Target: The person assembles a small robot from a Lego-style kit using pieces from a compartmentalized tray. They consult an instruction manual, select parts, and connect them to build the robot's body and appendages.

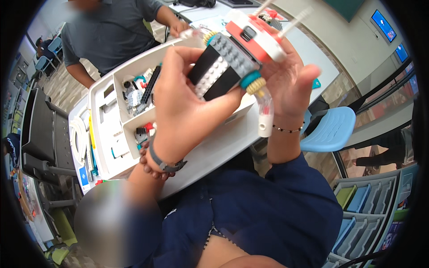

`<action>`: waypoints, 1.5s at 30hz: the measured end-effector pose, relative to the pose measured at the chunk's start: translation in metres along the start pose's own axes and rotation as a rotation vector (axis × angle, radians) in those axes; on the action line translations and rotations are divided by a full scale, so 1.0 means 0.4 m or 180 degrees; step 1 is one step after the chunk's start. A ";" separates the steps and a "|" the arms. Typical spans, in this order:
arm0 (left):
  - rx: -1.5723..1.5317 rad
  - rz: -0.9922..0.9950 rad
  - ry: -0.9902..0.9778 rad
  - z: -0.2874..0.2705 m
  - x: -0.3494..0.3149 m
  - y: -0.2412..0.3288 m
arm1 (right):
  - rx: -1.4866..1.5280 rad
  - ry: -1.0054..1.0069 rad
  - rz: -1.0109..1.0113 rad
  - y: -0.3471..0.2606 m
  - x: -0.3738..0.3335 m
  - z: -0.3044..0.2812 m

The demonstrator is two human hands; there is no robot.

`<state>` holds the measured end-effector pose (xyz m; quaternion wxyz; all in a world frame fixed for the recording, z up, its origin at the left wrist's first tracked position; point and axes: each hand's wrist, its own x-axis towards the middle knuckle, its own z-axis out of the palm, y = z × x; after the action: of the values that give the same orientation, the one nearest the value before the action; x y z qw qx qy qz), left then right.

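My left hand (192, 102) is closed round a building-brick figure (223, 67) held up above the table. The figure has a black and white body, grey studded bricks, a red-and-white top part (254, 38) and clear bent tube arms with teal and tan rings. One tube arm (265, 109) ends in a white piece and hangs down between my hands. My right hand (290, 85) is at the red-and-white top part, its fingers curled behind it and partly hidden. Its thumb sticks out away from the figure.
Below my hands, a white sorting tray (105, 129) with loose bricks (138, 96) lies on the white table (196, 165). White cable (79, 138) is coiled at its left. Across the table sits a person (111, 35), one hand near the figure. A blue chair (330, 129) stands at the right.
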<state>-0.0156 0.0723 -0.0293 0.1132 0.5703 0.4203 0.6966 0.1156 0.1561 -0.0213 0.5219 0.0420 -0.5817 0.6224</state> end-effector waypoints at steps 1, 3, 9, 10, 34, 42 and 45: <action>-0.0383 -0.0376 -0.0042 0.019 0.010 -0.001 | -0.0246 -0.0034 -0.0150 -0.004 0.006 -0.002; -0.0968 -0.0946 -0.0149 0.054 0.026 -0.005 | -0.0292 -0.0130 0.0061 -0.004 0.014 -0.038; -0.2341 -0.1868 -0.0270 0.184 0.023 -0.067 | -0.0751 0.0114 0.0737 -0.045 0.011 -0.176; -0.2390 -0.1927 -0.0387 0.200 0.020 -0.078 | -0.0775 0.0212 0.0754 -0.050 0.004 -0.198; -0.2191 -0.2026 -0.1269 0.224 0.014 -0.029 | -0.3766 -0.0657 -0.2734 -0.049 -0.035 -0.292; -0.2217 -0.1743 -0.1203 0.219 0.015 -0.057 | -0.3527 -0.0612 -0.2404 -0.017 -0.028 -0.285; -0.1868 -0.1403 -0.0739 0.241 0.013 -0.096 | -0.3296 -0.0693 -0.1789 -0.009 -0.014 -0.268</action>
<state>0.0561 0.1433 -0.0533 0.4655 0.4847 0.2999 0.6771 0.1801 0.2342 -0.0569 0.5565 -0.0020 -0.8261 0.0882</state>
